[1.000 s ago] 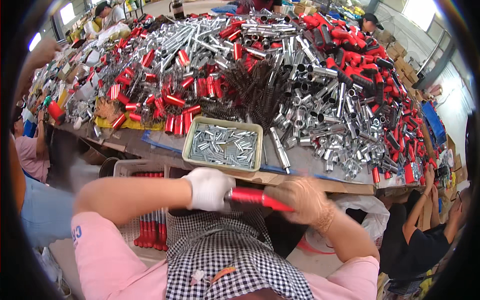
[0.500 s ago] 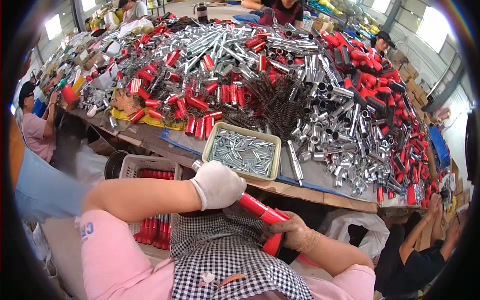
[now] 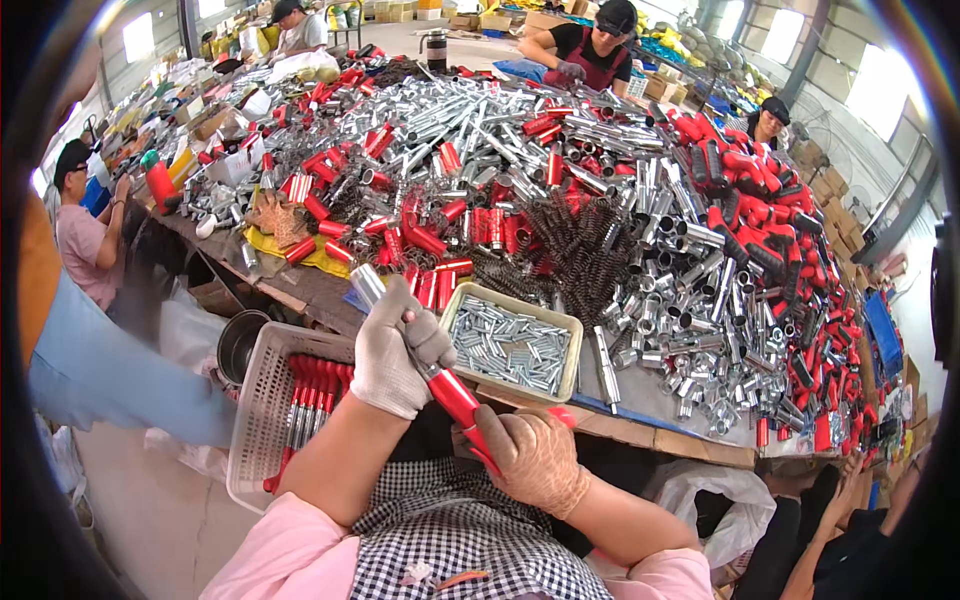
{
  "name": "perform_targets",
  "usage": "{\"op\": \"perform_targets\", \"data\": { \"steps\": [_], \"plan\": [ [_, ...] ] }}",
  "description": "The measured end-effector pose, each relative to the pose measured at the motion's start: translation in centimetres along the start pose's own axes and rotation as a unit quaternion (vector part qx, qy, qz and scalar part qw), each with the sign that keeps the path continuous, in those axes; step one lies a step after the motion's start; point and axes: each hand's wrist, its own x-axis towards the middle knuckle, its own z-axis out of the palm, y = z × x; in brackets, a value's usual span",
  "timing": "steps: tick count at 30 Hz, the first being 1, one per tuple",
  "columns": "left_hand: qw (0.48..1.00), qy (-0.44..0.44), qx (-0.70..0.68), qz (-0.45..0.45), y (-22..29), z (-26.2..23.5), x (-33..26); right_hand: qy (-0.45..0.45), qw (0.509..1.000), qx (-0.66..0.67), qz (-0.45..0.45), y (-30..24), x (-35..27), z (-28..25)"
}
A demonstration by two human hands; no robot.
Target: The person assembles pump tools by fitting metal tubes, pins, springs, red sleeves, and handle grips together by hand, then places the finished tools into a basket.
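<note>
Assembly of a red-handled tool, many done, far more parts waiting.
I see my right hand [image 3: 533, 457] clamped on the red handle [image 3: 455, 398] and my left hand [image 3: 395, 350] closed around its metal tube; left of the tool, a basket [image 3: 262, 400] holds finished pieces; beyond it, a tray [image 3: 512, 345] and heaped table [image 3: 640, 395].

Bright daylight from high windows [image 3: 860, 75] glints off metal tubes [image 3: 690, 300]; fisheye edges bend and darken.
</note>
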Motion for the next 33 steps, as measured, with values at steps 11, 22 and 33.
{"op": "perform_targets", "data": {
  "steps": [11,22,33],
  "plan": [
    [0.820,-0.397,0.375,-0.170,5.8,-3.4,-2.1,-0.197,0.971,0.101,0.088,10.0,12.7,3.7],
    [0.741,-0.454,0.403,-0.288,1.8,-7.8,1.0,-0.311,0.896,-0.293,0.120,18.2,23.3,11.9],
    [0.738,-0.461,0.288,-0.400,-0.3,-6.6,-1.4,-0.241,0.909,-0.302,0.158,18.5,21.2,12.5]
  ]
}}
